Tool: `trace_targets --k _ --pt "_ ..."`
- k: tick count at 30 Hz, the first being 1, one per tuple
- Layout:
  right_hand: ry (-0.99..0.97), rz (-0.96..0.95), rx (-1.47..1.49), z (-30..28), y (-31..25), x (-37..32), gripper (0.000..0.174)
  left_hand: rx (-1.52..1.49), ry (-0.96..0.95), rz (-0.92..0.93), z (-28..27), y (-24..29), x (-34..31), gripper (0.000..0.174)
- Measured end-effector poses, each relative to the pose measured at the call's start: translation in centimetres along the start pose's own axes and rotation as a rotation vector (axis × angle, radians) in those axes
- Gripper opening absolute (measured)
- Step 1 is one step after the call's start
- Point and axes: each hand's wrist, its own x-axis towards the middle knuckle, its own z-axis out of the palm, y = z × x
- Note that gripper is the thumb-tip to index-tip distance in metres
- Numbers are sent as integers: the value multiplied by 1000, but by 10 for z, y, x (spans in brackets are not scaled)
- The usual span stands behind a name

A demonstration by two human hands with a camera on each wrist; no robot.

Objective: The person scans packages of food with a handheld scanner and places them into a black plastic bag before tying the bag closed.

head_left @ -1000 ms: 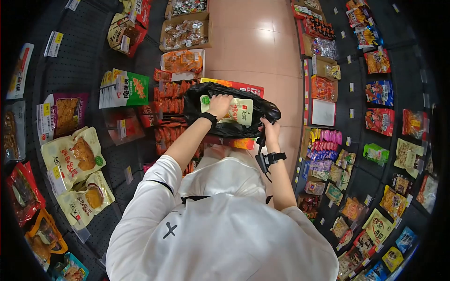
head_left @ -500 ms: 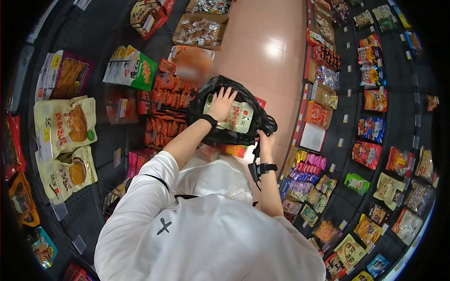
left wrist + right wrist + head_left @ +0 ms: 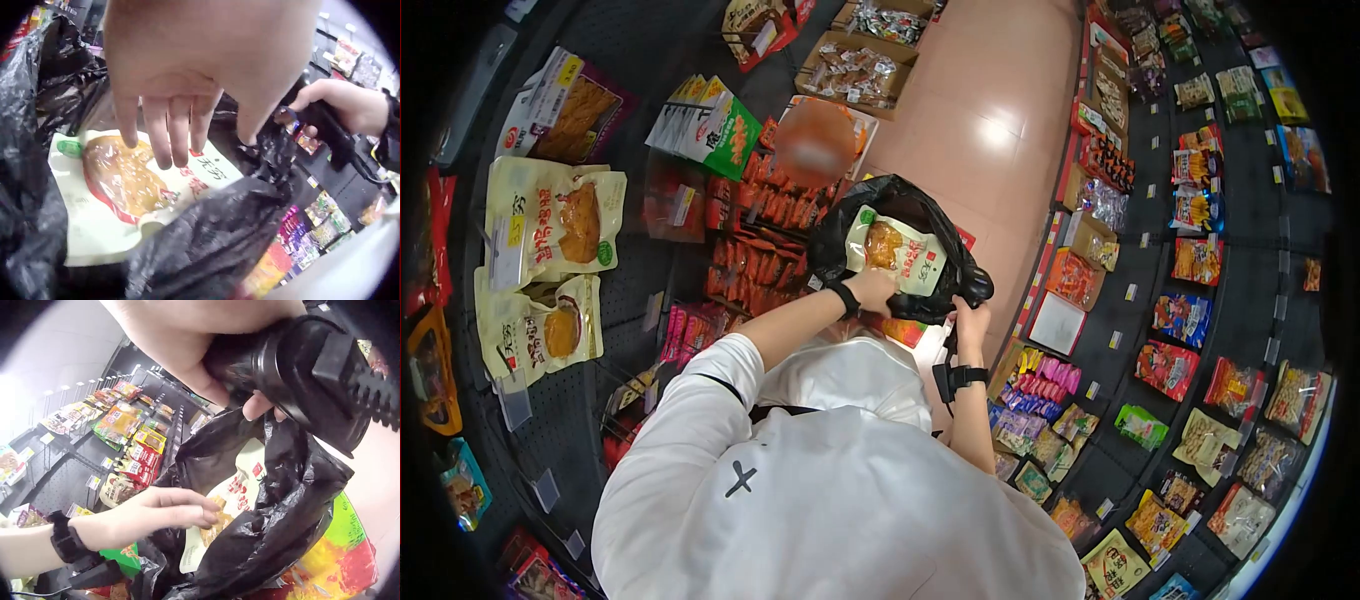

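Note:
A black plastic bag (image 3: 910,195) hangs with its mouth spread in front of the body. Inside lies a cream food pouch (image 3: 920,263) with a picture of browned meat and red lettering. My left hand (image 3: 872,288) is at the bag's near left side, over the pouch's lower edge. Its fingers (image 3: 179,134) extend loosely above the pouch in the left wrist view, holding nothing. With curled fingers, my right hand (image 3: 971,325) grips the bag's right rim. A glossy black rounded object (image 3: 294,369) sits against that hand, hiding part of the grip.
Shelves on the left carry matching cream pouches (image 3: 560,225) and small red packets (image 3: 755,270). Cardboard boxes (image 3: 860,75) line the aisle's left edge. Bagged snacks (image 3: 1170,370) fill the right shelves. A tiled floor (image 3: 970,120) runs ahead. A red and yellow package (image 3: 337,556) shows beneath the bag.
My left hand has drawn back from the pouch's upper left toward the bag's near edge, uncovering more of the pouch. The right hand keeps its grip on the rim. The head view has turned.

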Motion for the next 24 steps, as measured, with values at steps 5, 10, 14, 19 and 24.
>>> trace_targets --k 5,10,14,19,24 --pt "-7 38 -29 -1 8 5 20 -31 -16 43 12 4 -21 26" --pt "-57 23 -5 2 -4 7 22 -102 127 -114 -7 3 -48 47" --pt "-90 21 80 9 -13 8 16 -48 212 -520 -1 -16 -62 62" --pt "-118 33 56 13 -16 10 17 -253 461 -384 -32 -7 -78 37" --pt "-131 51 51 17 -29 9 17 -360 1259 -358 -132 36 -159 32"
